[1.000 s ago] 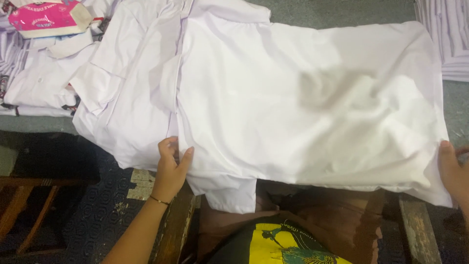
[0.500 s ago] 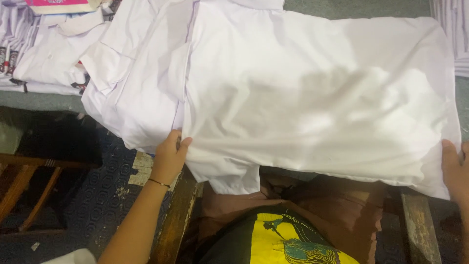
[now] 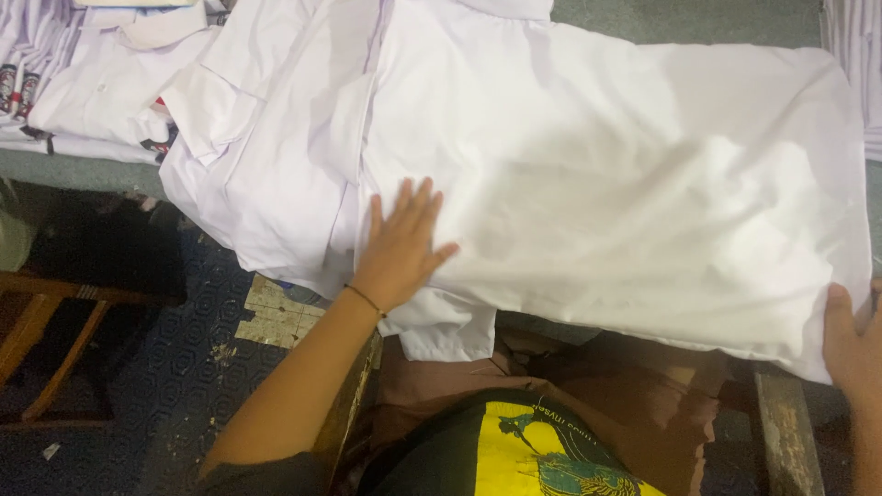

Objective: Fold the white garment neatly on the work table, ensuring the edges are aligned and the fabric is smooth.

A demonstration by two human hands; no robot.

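Observation:
A white shirt [image 3: 625,193] lies spread across the grey table [image 3: 698,23], its near edge hanging over the table's front. My left hand [image 3: 400,243] rests flat on the shirt's near left part, fingers spread, a thin band on the wrist. My right hand [image 3: 850,344] grips the shirt's near right corner at the frame edge. Under the shirt's left side lies another white shirt [image 3: 266,165] with a chest pocket.
More white shirts [image 3: 83,101] are piled at the far left and a folded stack [image 3: 854,64] at the far right. A wooden stool [image 3: 46,340] stands on the dark patterned floor at left. My lap with brown and yellow cloth [image 3: 542,450] is below.
My left hand let go of the shirt's near edge and moved up onto the cloth, now lying flat with fingers spread. The right hand stays on its corner.

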